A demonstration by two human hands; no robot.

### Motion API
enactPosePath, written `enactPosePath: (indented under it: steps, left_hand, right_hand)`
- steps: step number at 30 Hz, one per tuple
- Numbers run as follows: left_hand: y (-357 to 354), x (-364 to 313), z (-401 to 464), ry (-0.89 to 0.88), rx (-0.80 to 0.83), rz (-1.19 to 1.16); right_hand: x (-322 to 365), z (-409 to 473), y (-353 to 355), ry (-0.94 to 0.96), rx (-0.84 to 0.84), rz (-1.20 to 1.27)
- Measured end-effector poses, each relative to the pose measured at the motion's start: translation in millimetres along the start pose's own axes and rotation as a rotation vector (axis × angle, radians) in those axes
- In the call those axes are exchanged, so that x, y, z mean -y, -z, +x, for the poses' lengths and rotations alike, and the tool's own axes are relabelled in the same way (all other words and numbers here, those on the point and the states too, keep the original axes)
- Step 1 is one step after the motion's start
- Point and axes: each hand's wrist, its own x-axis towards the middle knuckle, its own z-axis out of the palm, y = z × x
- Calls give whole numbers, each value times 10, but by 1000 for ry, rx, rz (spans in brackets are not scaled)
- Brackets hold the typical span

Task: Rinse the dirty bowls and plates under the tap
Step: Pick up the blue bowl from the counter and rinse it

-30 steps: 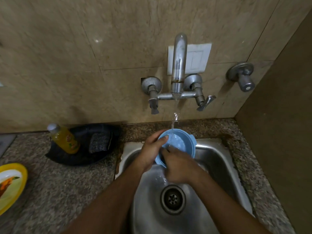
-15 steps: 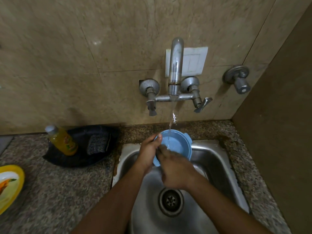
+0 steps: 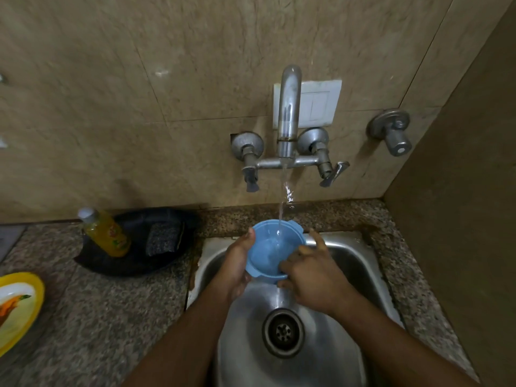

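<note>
A light blue plastic bowl (image 3: 272, 247) with small side lugs is held over the steel sink (image 3: 351, 255), tilted toward me. Water falls from the tap (image 3: 289, 113) straight into it. My left hand (image 3: 237, 263) grips the bowl's left rim, thumb up along the edge. My right hand (image 3: 310, 277) holds the near right side, its thumb inside the rim and the other fingers spread round the outside. A yellow-rimmed plate (image 3: 16, 305) with a printed picture lies on the counter at the far left.
A black tray (image 3: 139, 263) beside the sink holds a yellow dish-soap bottle (image 3: 107, 233) and a dark scrub pad (image 3: 164, 237). The drain (image 3: 283, 332) sits in the sink's middle. A second wall valve (image 3: 393, 132) sticks out at right, next to a side wall.
My right hand has come out of the bowl's inside and now holds its near right edge with fingers spread. The bowl has tipped more upright under the stream.
</note>
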Motion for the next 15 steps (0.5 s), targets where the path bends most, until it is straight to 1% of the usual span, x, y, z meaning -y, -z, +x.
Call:
enactPosePath:
  steps: [4, 7, 10, 13, 14, 15]
  left_hand:
    - [-12, -83, -35, 49, 23, 0]
    - [-79, -124, -18, 114, 43, 112]
    - [-57, -72, -6, 204, 68, 223]
    - [16, -19, -47, 173, 31, 276]
    - [33, -10, -42, 141, 2, 269]
    - [47, -5, -30, 115, -23, 247]
  right_hand:
    - [59, 27, -18, -10, 15, 55]
    - [39, -113, -27, -94, -3, 167]
    - [149, -288, -87, -67, -28, 162]
    - [187, -259, -160, 6, 12, 232]
    - [158, -242, -179, 5, -7, 290]
    - [136, -234, -180, -24, -65, 383]
